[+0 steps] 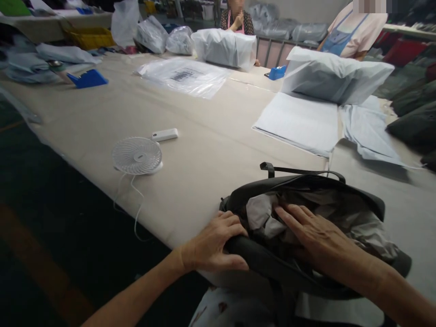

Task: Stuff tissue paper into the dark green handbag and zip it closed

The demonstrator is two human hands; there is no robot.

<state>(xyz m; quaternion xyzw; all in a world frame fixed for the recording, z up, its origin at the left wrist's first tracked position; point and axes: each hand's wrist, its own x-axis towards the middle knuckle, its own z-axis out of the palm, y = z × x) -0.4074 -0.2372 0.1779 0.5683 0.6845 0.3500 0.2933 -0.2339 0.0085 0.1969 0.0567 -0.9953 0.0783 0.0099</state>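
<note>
A dark bag (259, 254) lies at the table's near edge with its mouth gaping upward and a strap (299, 170) standing along its far side. Crumpled pale paper stuffing (262, 211) fills part of the inside, beside a greyish lining (368, 227). My left hand (221, 240) is closed round the bag's left rim, fingers over the edge and thumb on the outer side. Inside the opening, my right hand (313, 231) rests with fingers stretched out against the stuffing. Its thumb and some fingertips are hidden.
A small white fan (137, 156) with a cable and a white power bank (165, 134) lie on the table (204, 150). White sheets (299, 120), wrapped bags (334, 75), plastic bags (187, 75) and blue tape dispensers (89, 79) lie farther off. Two people stand across the table.
</note>
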